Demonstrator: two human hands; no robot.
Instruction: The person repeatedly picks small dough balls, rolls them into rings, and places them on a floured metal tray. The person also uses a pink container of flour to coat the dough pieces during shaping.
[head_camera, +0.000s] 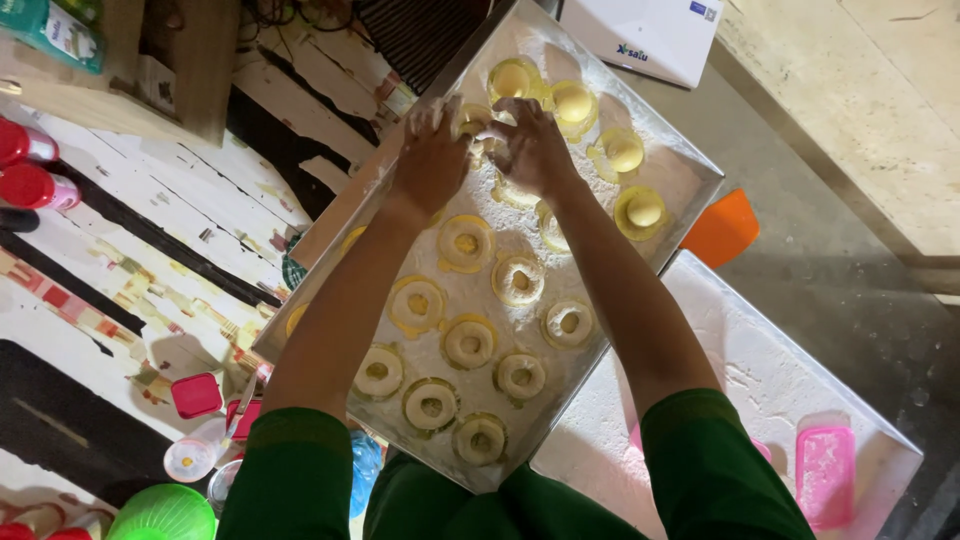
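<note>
Floured metal tray (680, 165) (dusty floor below): left hand (432, 150), right hand (530, 148) pinching dough ring (478, 125).

Both hands, left hand (430, 160) and right hand (532, 150), meet on a dough ring (472, 122) at the tray's (680, 165) twelve o'clock; dough balls (622, 150) lie at two, more rings (468, 342) toward six.

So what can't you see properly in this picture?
- Head view: the left hand and right hand cover the dough piece between them on the floured tray, so its shape is hidden.
- Whether the fingers grip or only press: cannot tell.
- The green bowl is cut off by the bottom edge.
- The pink container lies in shadow; its contents are unclear.
</note>
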